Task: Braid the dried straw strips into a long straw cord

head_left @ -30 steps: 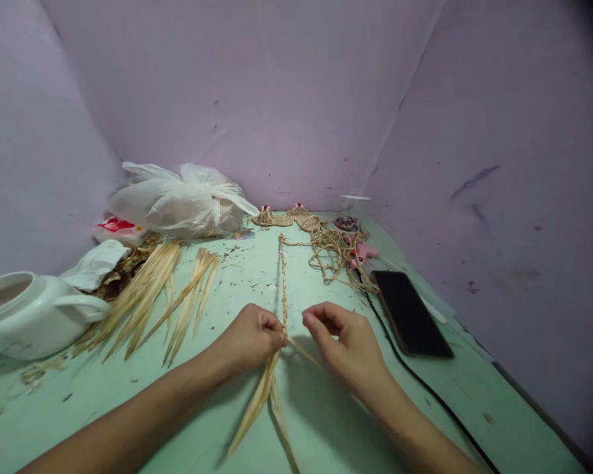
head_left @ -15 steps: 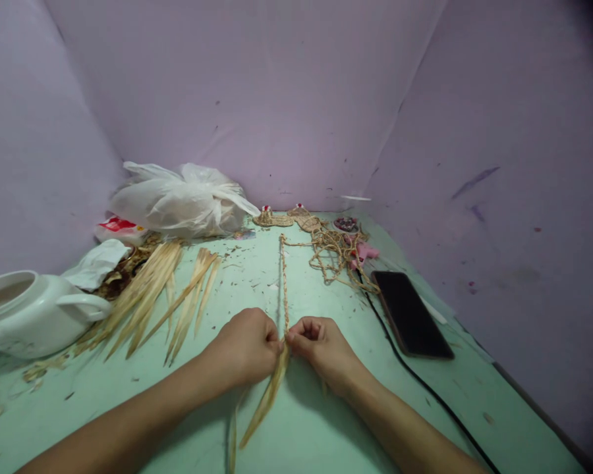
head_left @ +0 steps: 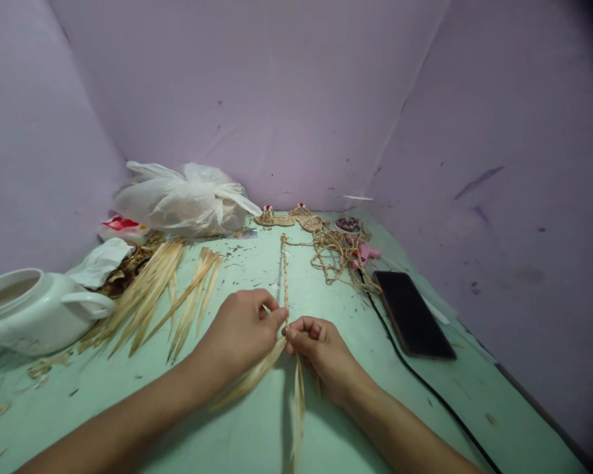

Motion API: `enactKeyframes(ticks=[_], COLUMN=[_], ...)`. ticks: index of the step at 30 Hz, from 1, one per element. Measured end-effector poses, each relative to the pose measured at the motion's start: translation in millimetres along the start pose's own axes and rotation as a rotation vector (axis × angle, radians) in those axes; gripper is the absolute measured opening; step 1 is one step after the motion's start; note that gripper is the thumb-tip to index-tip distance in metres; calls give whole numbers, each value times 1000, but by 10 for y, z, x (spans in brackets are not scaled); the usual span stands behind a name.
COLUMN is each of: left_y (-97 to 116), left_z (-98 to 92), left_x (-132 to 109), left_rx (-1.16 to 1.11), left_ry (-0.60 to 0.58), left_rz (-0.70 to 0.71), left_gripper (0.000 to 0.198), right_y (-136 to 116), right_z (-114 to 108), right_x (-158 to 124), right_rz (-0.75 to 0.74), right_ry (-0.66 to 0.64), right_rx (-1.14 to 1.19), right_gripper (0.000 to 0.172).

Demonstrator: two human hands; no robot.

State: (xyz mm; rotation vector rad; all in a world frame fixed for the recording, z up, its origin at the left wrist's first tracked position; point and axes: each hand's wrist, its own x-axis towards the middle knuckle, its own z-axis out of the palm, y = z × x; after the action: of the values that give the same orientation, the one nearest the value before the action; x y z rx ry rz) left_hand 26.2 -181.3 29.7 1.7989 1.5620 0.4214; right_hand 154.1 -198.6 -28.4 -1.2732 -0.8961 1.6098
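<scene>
A thin braided cord [head_left: 285, 280] of dried plant fibre runs straight away from me along the table. At its near end my right hand [head_left: 319, 345] pinches the cord between thumb and fingers. Just above, on the left side, my left hand [head_left: 250, 329] has its thumb and fingertips closed at the cord. Loose flat fibre strips [head_left: 299, 401] hang from the pinched end, one toward me and another passing under my left hand. The far end of the cord bends right into a tangle of twisted cord [head_left: 331, 253].
Dried strips [head_left: 151, 289] lie at left beside a white pot [head_left: 44, 309]. Behind them sits a white plastic bag [head_left: 188, 201]. Woven soles [head_left: 277, 219] are by the wall. A phone [head_left: 415, 316], a black cable [head_left: 410, 372] and a pink glue gun [head_left: 364, 252] lie at right.
My left hand has shifted up and slightly right along the cord, above my right fingertips. One loose strip now hangs toward me, while another slants left beneath my left hand.
</scene>
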Motion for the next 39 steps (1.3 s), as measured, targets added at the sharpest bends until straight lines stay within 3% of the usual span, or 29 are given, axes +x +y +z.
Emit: enactKeyframes(ticks=[2,4,6,8,12,15,18,22,27,32,36,39], left_y=[-38,-89,-140,-174,-174,-168,-202,-255,-282,-300,-295,-281], left_z=[-17,32,95,134,160,196,240,290,372,398,327,253], left_x=[80,126,151,164,172,167,162,163,175,162,148,151], left_rx=[-254,-471,-603,-632,-412,-190,-78,-65,-136,-312,-274,-211], left_ry=[-140,-357,-491,-529,-456,-340,-224,-195,-173,-268,-322,-334], left_rz=[-171,-278,-285,-255,-253,-235,-100,-41,-64,-148,-82,24], left_gripper=[34,34,22,18,20,19,18,17,13,13,9,14], right_y=[-4,-12,-26,-41,-31,-5,-17,-83,-70,42,-25,-196], right_z=[0,-3,-17,-48,-139,-182,-179,-146,-88,-16,-89,-231], right_x=[-1,1,12,34,73,39,-49,-165,-246,-276,-260,-167], right_rz=[-11,-11,-1,5,-74,-245,-389,-459,-284,-438,-457,-351], right_ry=[-18,-42,-84,-139,-181,-113,-35,74,-42,-154,-260,-150], right_rx=[-23,-22,-16,-39,-301,-631,-941,-1188,-1102,-1215,-1139,-874], right_gripper=[21,24,26,25,15,8,11,14,18,16,15,22])
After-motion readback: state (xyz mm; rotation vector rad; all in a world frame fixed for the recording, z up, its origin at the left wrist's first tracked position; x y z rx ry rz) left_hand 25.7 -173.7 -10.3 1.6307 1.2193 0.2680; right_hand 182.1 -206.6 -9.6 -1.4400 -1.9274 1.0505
